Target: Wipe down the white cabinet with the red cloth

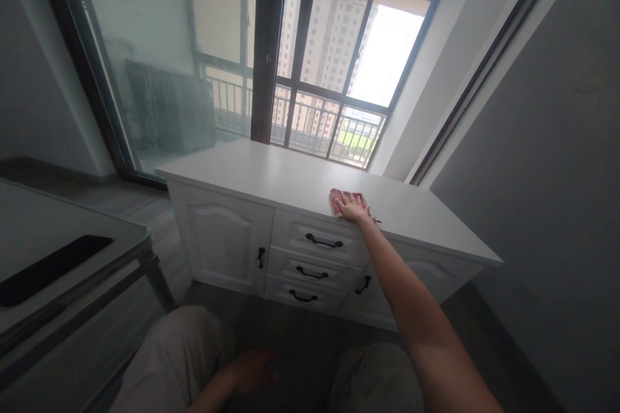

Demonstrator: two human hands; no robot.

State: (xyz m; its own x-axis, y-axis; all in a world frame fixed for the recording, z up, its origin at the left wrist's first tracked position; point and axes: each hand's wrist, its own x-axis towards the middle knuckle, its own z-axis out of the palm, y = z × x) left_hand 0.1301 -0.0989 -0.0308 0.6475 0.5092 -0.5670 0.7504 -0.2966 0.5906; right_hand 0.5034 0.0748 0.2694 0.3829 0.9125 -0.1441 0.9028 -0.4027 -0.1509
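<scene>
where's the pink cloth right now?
Head view, right of centre: the pink cloth lies flat on the white cabinet top near its front edge, under the right hand, above the drawers.

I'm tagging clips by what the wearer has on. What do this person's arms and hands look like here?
Both arms are bare: no sleeve shows on the right forearm up to the frame edge, and no glove, watch or ring is visible on the right hand. The left hand is also ungloved, though blurred and dim low in the view. Light grey trousers cover the knees.
</scene>
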